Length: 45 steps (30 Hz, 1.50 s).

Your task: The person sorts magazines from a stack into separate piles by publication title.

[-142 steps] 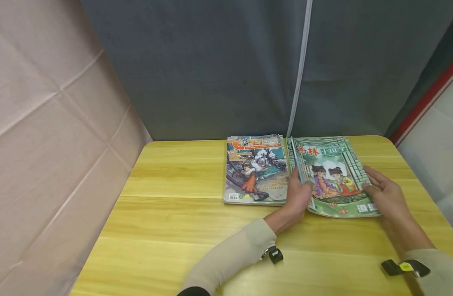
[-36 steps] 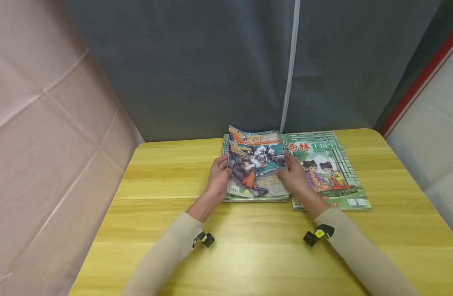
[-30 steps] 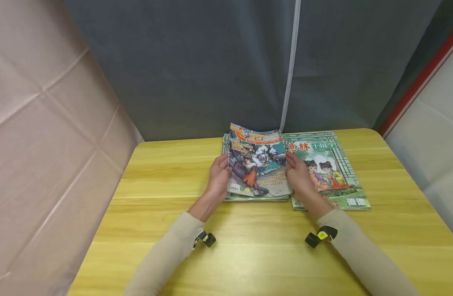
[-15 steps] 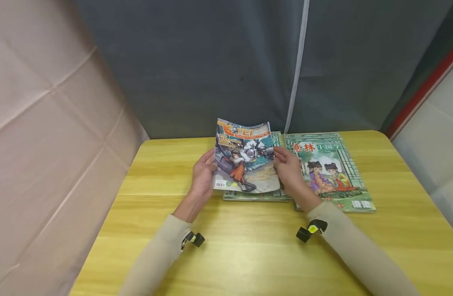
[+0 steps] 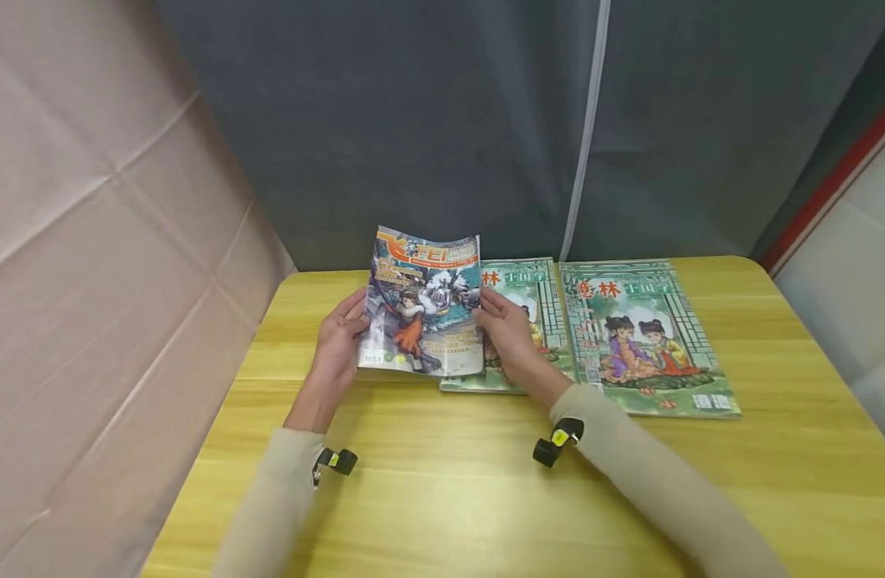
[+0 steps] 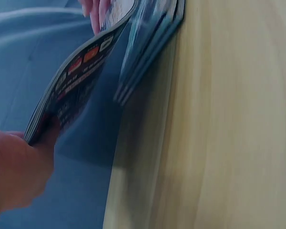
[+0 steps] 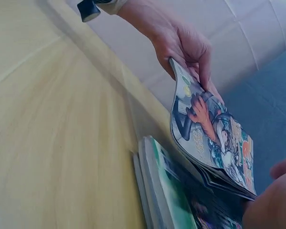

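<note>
Two hands, head view: the left hand [image 5: 337, 335] grips the left edge of a grey-and-orange magazine [image 5: 424, 307], and the right hand [image 5: 511, 329] grips its right edge, both below mid-height, thumbs toward the cover.
Held magazine, head view: between the hands, cover up, raised above the back left part of the worktop [image 5: 428, 482], its right side overlapping a green magazine stack [image 5: 532, 291].
Green covers, head view: that stack and a second green stack [image 5: 648, 345] lie side by side along the worktop's back edge, the second nearer the back right corner.
Bent pages, left wrist view: the magazine bows in a curve, one end pinched by the left hand, the right hand's fingers at the other; below it, a stack sits at the worktop's back edge.
Orange figure, right wrist view: the left thumb lies on the cover near a corner; the right hand is mostly cut off at the opposite end. Layered green magazines lie just beneath.
</note>
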{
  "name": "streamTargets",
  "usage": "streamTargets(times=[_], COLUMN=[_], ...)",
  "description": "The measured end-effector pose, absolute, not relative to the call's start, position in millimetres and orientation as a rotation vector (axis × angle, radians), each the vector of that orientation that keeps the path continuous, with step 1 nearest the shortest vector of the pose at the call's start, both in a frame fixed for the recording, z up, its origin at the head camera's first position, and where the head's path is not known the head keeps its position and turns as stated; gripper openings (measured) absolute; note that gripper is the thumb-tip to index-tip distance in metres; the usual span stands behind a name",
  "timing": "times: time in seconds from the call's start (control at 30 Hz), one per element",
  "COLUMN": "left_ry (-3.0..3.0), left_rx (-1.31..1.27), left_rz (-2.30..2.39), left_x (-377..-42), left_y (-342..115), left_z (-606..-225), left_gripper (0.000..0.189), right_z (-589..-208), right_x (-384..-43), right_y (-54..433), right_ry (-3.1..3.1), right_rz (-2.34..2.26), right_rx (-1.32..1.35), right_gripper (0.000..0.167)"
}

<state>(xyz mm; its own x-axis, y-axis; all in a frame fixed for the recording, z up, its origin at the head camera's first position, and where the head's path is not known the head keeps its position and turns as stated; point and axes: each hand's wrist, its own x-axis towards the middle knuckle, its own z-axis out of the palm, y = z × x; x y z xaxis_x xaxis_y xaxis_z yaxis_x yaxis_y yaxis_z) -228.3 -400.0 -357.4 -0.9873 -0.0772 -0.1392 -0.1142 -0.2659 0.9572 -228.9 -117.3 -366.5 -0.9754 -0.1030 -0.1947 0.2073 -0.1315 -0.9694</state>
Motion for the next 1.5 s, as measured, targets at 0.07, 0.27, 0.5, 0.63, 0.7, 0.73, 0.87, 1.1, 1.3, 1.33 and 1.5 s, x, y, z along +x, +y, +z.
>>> streamTargets(times=[0.07,0.27,0.5,0.63,0.7,0.73,0.87,1.1,1.3,1.33,1.5], left_ry=[1.911,1.98,2.053,2.081,2.099,2.112,2.195,2.376,2.452,2.465,2.534], left_rx=[-0.241,-0.248,-0.251,-0.254,-0.249,-0.249,-0.272,-0.414,-0.424,-0.418,-0.406], left_rz=[2.436,2.352,2.285,2.244,2.228,2.216,2.127,1.918,1.84,1.84,1.803], left_x=[-230,-231,-231,-233,-235,-235,-236,-238,-238,-239,-242], left_y=[-414,-447,-467,-476,-480,-482,-484,-479,-475,-476,-478], left_z=[-359,-362,-368,-373,-375,-376,-379,-380,-380,-382,-387], left_gripper=[0.061,0.062,0.063,0.063,0.063,0.063,0.064,0.064,0.065,0.065,0.064], right_z=[-368,-369,-369,-368,-369,-369,-372,-380,-384,-384,-383], right_x=[-228,-226,-228,-230,-232,-233,-234,-235,-236,-237,-237], right_y=[-126,-148,-167,-177,-182,-184,-187,-185,-185,-186,-189], right_ry=[1.868,1.741,1.665,1.61,1.583,1.563,1.562,1.605,1.582,1.581,1.624], right_rz=[-2.224,-2.161,-2.08,-2.055,-2.055,-2.061,-2.044,-1.948,-1.957,-1.957,-1.923], right_rx=[0.054,-0.092,-0.111,-0.138,-0.154,-0.156,-0.139,-0.159,-0.192,-0.203,-0.215], right_gripper=[0.065,0.074,0.083,0.086,0.087,0.086,0.089,0.093,0.084,0.082,0.085])
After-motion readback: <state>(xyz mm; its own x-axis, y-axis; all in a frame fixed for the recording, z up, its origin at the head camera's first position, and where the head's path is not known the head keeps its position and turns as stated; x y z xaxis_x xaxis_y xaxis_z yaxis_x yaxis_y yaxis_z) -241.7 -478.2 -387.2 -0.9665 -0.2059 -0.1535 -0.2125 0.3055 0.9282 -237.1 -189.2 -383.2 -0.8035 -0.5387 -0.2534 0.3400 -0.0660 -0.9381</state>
